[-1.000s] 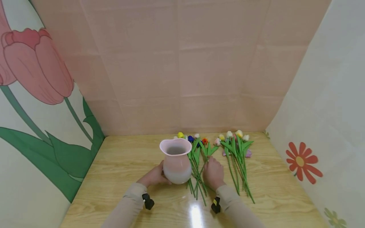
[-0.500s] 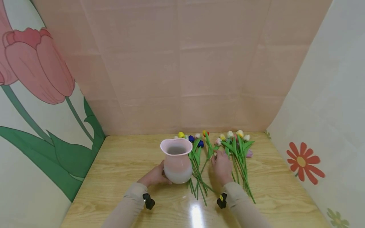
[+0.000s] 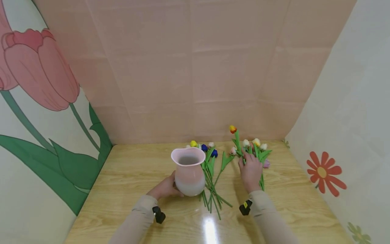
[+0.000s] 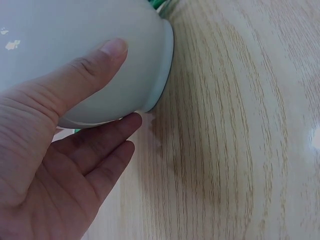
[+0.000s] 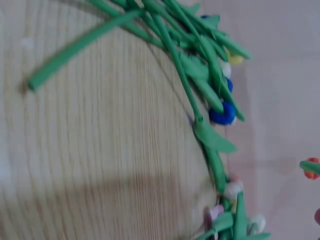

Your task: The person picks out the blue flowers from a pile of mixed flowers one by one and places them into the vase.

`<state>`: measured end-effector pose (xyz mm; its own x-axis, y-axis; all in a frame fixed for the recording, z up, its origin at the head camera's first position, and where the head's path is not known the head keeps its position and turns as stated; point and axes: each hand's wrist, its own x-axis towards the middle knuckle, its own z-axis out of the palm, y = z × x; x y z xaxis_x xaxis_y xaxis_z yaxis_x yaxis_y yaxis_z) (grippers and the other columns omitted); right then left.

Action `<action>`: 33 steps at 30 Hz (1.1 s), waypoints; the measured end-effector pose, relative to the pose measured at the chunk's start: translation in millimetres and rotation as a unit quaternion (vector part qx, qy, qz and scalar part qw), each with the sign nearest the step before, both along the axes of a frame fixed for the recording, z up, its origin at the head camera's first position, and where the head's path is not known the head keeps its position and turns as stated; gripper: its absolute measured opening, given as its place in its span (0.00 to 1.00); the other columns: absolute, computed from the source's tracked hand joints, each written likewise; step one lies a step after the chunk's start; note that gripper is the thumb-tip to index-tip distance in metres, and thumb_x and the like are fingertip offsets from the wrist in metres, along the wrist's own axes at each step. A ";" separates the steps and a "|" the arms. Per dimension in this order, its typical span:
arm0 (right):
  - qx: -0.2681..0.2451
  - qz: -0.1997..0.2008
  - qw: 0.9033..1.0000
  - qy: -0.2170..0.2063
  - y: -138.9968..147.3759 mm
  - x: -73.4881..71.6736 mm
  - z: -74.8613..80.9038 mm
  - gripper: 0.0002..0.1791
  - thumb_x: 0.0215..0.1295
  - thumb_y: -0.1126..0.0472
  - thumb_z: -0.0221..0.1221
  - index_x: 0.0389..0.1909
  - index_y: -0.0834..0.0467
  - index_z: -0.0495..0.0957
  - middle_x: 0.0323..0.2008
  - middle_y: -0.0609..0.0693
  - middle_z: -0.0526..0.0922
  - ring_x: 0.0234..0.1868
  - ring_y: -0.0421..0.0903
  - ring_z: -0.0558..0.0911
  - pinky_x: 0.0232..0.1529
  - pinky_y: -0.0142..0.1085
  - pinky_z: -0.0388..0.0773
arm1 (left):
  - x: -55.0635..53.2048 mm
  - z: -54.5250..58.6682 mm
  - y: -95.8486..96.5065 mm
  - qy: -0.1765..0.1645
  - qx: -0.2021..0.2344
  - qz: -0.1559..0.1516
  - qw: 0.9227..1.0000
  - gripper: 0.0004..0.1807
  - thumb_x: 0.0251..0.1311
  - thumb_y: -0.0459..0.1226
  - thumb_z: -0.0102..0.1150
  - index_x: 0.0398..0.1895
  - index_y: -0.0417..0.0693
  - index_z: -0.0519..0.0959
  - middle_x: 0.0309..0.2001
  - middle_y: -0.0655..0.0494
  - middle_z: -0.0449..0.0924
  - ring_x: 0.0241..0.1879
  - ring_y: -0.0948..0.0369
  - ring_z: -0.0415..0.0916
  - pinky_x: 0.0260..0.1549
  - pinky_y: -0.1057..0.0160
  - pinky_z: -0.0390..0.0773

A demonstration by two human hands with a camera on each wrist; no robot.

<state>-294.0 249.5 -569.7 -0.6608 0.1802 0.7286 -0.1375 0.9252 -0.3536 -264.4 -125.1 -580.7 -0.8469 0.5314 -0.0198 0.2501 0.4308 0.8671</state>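
Observation:
A pink-and-white vase with a wavy rim stands near the middle of the table. My left hand holds its left side low down. In the left wrist view the thumb lies along the pale vase wall, and two fingertips are close under its curve by the foot. My right hand pinches an artificial tulip, orange and yellow, whose head is raised above the right bunch. Its lower stem is hidden by the hand. In the right wrist view only the orange bloom shows, at the right edge.
Beside the vase lies a loose bunch of tulips with crossed green stems and blue, yellow and white heads. Another bunch, in white, pink and purple, lies under and behind my right hand. A pink backdrop rises at the table's far edge.
My right hand has moved right and away from me, drawing the orange tulip out of the left bunch and lifting its head. My left hand and the vase have stayed in place.

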 end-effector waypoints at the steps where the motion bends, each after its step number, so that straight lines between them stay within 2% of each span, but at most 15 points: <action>1: -0.005 -0.003 1.000 -0.008 3.3 -0.5 -0.1 0.21 0.59 0.64 0.65 0.55 0.56 0.79 0.36 0.57 0.83 0.31 0.58 0.76 0.31 0.50 0.66 | -0.6 -0.5 -0.1 -0.001 -0.003 0.000 1.000 0.52 0.41 0.33 0.78 0.69 0.43 0.56 0.66 0.43 0.66 0.65 0.49 0.66 0.64 0.47 0.66; 5: -0.011 -0.018 0.999 -0.031 16.5 -3.4 -3.2 0.23 0.59 0.63 0.65 0.58 0.56 0.77 0.43 0.59 0.83 0.40 0.61 0.79 0.46 0.56 0.66 | -1.5 0.9 -0.8 -0.008 -0.012 0.001 1.000 0.53 0.41 0.35 0.78 0.70 0.45 0.55 0.67 0.44 0.65 0.65 0.50 0.66 0.64 0.49 0.65; 9: -0.012 -0.043 0.998 -0.042 27.6 -5.8 -9.3 0.22 0.61 0.63 0.62 0.57 0.56 0.77 0.45 0.60 0.83 0.44 0.62 0.79 0.57 0.60 0.63 | -1.1 3.6 -1.2 -0.015 -0.015 0.002 1.000 0.54 0.42 0.37 0.78 0.71 0.46 0.54 0.69 0.45 0.64 0.66 0.50 0.65 0.65 0.49 0.64; 13: -0.016 -0.062 0.996 -0.062 37.0 -4.5 -14.9 0.21 0.64 0.62 0.60 0.59 0.55 0.77 0.45 0.60 0.82 0.46 0.63 0.77 0.52 0.59 0.67 | -1.6 2.8 -1.4 -0.016 -0.015 0.000 1.000 0.55 0.42 0.37 0.78 0.72 0.46 0.53 0.69 0.45 0.63 0.67 0.50 0.64 0.66 0.49 0.63; 17: -0.023 -0.073 0.994 -0.075 45.5 -2.8 -18.5 0.22 0.63 0.63 0.60 0.59 0.54 0.76 0.47 0.61 0.81 0.47 0.64 0.77 0.47 0.59 0.67 | -1.8 1.7 -1.5 -0.021 -0.015 0.001 1.000 0.55 0.42 0.38 0.78 0.72 0.46 0.53 0.70 0.45 0.62 0.67 0.50 0.64 0.66 0.49 0.63; 25: -0.031 -0.080 0.990 -0.115 59.2 1.0 -30.0 0.24 0.65 0.63 0.58 0.63 0.52 0.72 0.50 0.64 0.79 0.48 0.65 0.76 0.50 0.60 0.66 | -0.7 2.5 -0.7 -0.017 -0.019 0.001 1.000 0.53 0.42 0.38 0.78 0.70 0.46 0.54 0.69 0.45 0.64 0.67 0.50 0.64 0.66 0.49 0.63; 33: -0.038 -0.085 0.981 -0.170 68.9 2.7 -47.7 0.24 0.68 0.62 0.55 0.65 0.53 0.70 0.64 0.63 0.70 0.51 0.67 0.74 0.50 0.60 0.64 | -0.2 2.9 -1.0 -0.005 -0.031 0.000 1.000 0.53 0.42 0.37 0.78 0.70 0.44 0.54 0.68 0.44 0.65 0.66 0.49 0.66 0.64 0.48 0.66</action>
<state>-291.3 318.3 -617.4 -0.8191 0.3542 0.4513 0.1547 0.8939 -0.4207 -264.6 -126.1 -577.8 -0.8470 0.5281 -0.0604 0.2419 0.4842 0.8409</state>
